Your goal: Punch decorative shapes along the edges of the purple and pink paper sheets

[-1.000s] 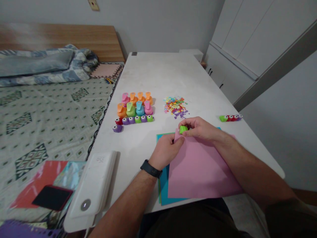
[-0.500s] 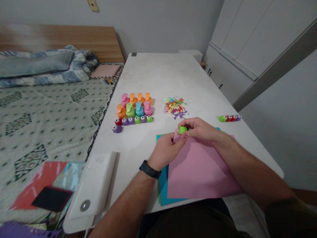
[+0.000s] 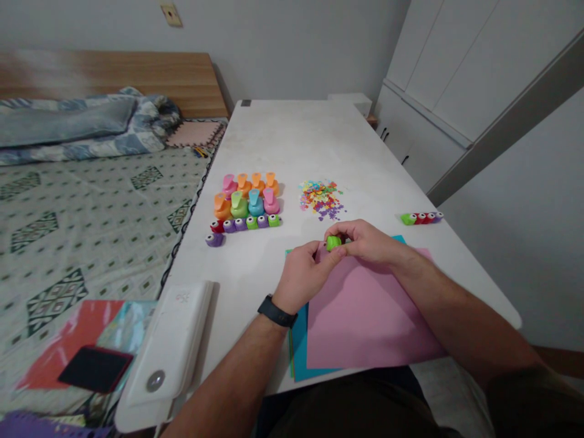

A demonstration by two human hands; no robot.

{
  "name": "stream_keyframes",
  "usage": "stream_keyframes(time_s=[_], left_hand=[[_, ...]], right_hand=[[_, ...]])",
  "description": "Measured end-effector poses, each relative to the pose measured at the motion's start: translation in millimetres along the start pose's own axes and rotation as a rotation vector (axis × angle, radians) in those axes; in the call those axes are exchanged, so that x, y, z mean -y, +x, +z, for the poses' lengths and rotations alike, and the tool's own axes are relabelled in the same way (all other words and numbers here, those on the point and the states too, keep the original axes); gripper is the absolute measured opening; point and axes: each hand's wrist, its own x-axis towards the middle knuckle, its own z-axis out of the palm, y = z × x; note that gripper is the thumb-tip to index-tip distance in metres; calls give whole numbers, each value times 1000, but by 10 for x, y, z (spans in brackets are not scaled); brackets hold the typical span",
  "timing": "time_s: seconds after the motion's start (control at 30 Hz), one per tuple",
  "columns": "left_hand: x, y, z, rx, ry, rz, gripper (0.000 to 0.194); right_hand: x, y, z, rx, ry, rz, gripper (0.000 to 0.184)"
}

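Note:
A small green craft punch point(image 3: 334, 243) sits between my hands, at the near corner of a pink paper sheet point(image 3: 365, 316). My right hand point(image 3: 365, 241) pinches the punch from the right. My left hand point(image 3: 302, 277), with a black wristband point(image 3: 277, 311) on its wrist, holds the sheet's corner, and its thumb reaches the punch. The paper's edge seems to enter the punch, but fingers hide the slot. A teal paper sheet point(image 3: 300, 340) lies under the pink one.
On the white table point(image 3: 292, 140) stand rows of pastel craft punches point(image 3: 246, 198), small punches point(image 3: 241, 222), and another small row point(image 3: 422, 218) at right. Coloured paper cutouts point(image 3: 322, 201) lie mid-table. A white power bank point(image 3: 171, 340) rests at the table's left edge, beside a bed point(image 3: 91, 243).
The hands have closed in around the green punch, which now shows less. The rest of the scene has shifted slightly in view with my head.

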Motion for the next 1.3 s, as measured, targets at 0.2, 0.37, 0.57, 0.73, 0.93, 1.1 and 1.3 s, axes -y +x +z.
stream_keyframes(time_s=[0.2, 0.37, 0.57, 0.73, 0.93, 1.1, 1.3], left_hand=[[24, 8, 4, -3, -20, 38, 51], [-6, 17, -20, 26, -91, 14, 50], [27, -8, -51, 109, -128, -21, 51], [110, 12, -36, 107, -90, -58, 46], [122, 25, -18, 88, -64, -78, 46], [68, 8, -43, 89, -57, -51, 44], [51, -1, -52, 94, -92, -31, 41]], right_hand=[[6, 12, -4, -20, -54, 1, 22], [41, -9, -25, -3, -8, -9, 25], [24, -20, -43, 32, 48, 18, 25], [-25, -16, -52, -58, 49, 9, 29], [-62, 13, -81, -178, 136, 43, 31], [-105, 54, -97, -243, 195, 44, 32], [-132, 101, -102, -304, 272, 69, 41]])
